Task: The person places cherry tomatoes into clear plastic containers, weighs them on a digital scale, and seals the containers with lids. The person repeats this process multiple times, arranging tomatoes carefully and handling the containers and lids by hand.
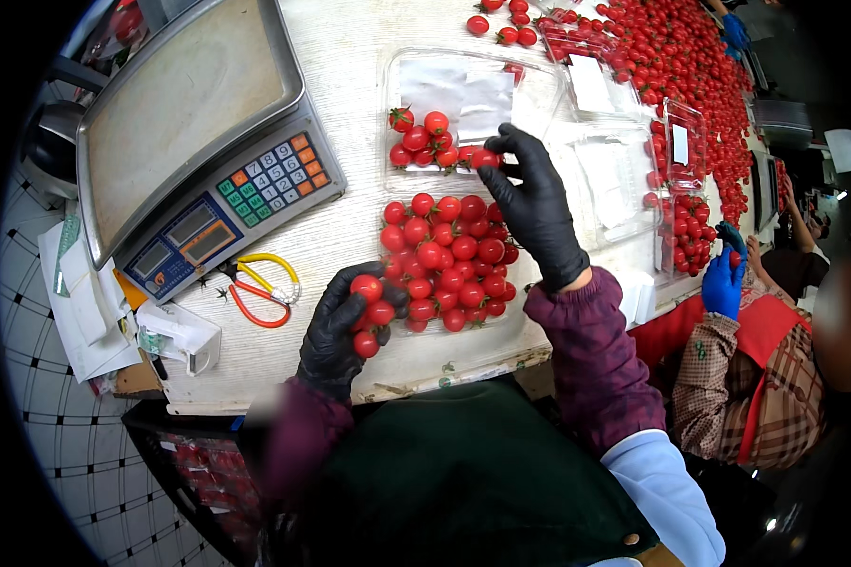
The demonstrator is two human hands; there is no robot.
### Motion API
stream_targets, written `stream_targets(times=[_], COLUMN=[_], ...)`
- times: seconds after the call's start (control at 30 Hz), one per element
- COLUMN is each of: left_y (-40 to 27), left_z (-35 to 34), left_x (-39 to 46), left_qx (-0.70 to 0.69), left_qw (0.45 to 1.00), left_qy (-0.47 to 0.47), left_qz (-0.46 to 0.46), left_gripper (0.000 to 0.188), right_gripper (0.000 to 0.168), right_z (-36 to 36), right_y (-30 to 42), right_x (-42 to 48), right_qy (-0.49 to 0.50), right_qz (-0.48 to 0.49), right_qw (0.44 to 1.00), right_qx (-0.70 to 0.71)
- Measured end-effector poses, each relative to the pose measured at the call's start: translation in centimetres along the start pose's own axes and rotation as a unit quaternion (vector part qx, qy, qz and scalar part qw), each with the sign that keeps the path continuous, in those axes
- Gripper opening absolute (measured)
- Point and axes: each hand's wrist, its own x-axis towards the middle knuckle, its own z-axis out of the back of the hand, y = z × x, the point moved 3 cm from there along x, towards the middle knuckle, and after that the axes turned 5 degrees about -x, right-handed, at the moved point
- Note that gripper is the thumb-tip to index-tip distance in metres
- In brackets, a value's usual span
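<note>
My left hand [337,326], in a black glove, cups several cherry tomatoes [366,288] beside the near-left edge of a heap of cherry tomatoes [454,262]. That heap appears to fill a clear plastic container whose walls are mostly hidden. With thumb and forefinger, my black-gloved right hand [535,202] pinches one cherry tomato [485,158] at the front right of an open clear clamshell [539,106]. White liner sheets [432,81] line this clamshell. A small cluster of cherry tomatoes [417,139] sits along its near side.
At left stands a weighing scale [184,92] with a keypad. Red-and-yellow-handled snips [266,287] lie before it. More clear clamshells [613,184] and a large tomato pile [681,64] occupy the right. A co-worker's blue-gloved hand [723,280] is nearby. A black crate [206,468] stands below the table edge.
</note>
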Motion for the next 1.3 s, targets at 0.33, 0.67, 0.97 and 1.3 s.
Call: stream_targets(times=[0.33, 0.67, 0.97, 1.3], left_y=[-0.2, -0.5, -0.4, -0.5], left_z=[1.1, 1.5, 2.2, 2.3], left_x=[-0.1, -0.2, -0.3, -0.2], left_qx=[-0.01, -0.027, 0.02, 0.05], left_qw=[0.999, 0.998, 0.997, 0.994], left_qy=[-0.031, -0.056, -0.065, -0.1], left_qz=[-0.001, -0.012, -0.036, -0.008], left_gripper=[0.041, 0.032, 0.028, 0.032], right_gripper=[0.03, 0.026, 0.05, 0.026], right_z=[-0.4, -2.3, 0.1, -5.9], right_y=[1.1, 2.8, 5.3, 6.4], right_x=[1.3, -1.7, -0.4, -4.4], right_qy=[-0.004, 0.208, 0.108, 0.188], right_qz=[-0.004, 0.086, 0.046, 0.131], right_qw=[1.0, 0.958, 0.989, 0.893], right_qx=[-0.027, -0.177, -0.089, -0.388])
